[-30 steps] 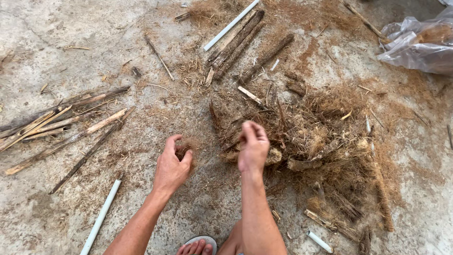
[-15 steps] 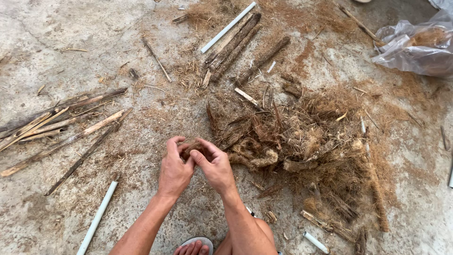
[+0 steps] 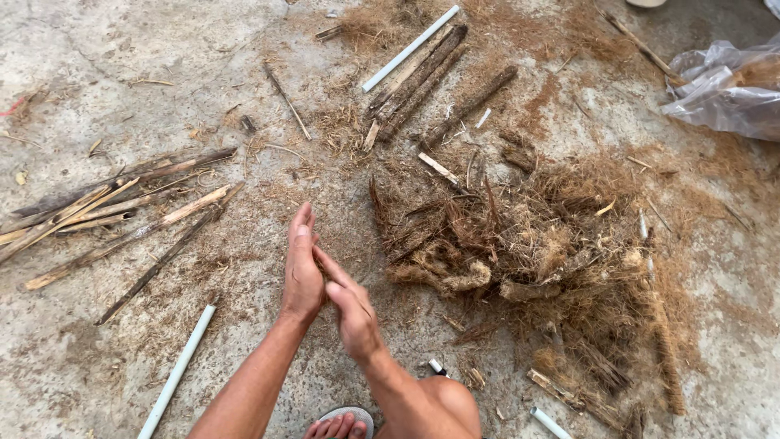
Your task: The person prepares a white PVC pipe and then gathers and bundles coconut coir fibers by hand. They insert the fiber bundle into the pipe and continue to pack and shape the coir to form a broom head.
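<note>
My left hand (image 3: 302, 268) and my right hand (image 3: 349, 307) are pressed palm to palm above the concrete floor, fingers straight, the right one slightly lower and nearer to me. The small clump of brown fibre they picked up is hidden between the palms. Just right of the hands lies a big tangled pile of brown husk fibre (image 3: 520, 244) with woody bits in it.
Split pale sticks (image 3: 122, 211) lie in a bundle at the left. One white tube (image 3: 175, 374) lies near my left arm and another white tube (image 3: 410, 49) beside dark stalks (image 3: 422, 77) at the top. A clear plastic bag (image 3: 723, 89) sits top right. My sandalled foot (image 3: 341, 423) is below.
My right hand left the pile and met the left hand over a small fibre clump. Both hands then flattened, palms together, with the clump between them.
</note>
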